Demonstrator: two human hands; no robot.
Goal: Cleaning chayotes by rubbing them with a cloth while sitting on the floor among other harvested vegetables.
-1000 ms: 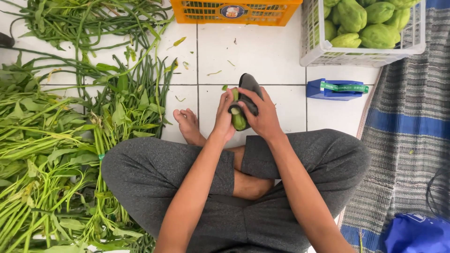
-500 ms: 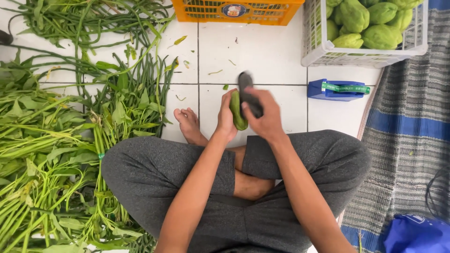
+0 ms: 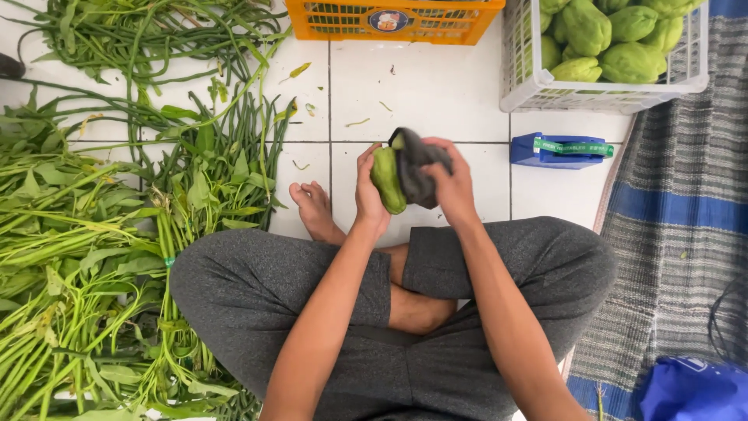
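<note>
We see a green gourd (image 3: 386,179) held upright above a white tiled floor (image 3: 421,86), just in front of crossed legs in grey trousers. The left hand (image 3: 369,191) wraps it, fingers curled close together. The right hand (image 3: 450,185) presses a dark grey cloth (image 3: 416,168) against the gourd, fingers bunched in the fabric. Beyond sit a blue tape dispenser (image 3: 559,150), a white crate (image 3: 608,92) of gourds and an orange basket (image 3: 393,19). Leafy greens (image 3: 93,234) lie to the left.
</note>
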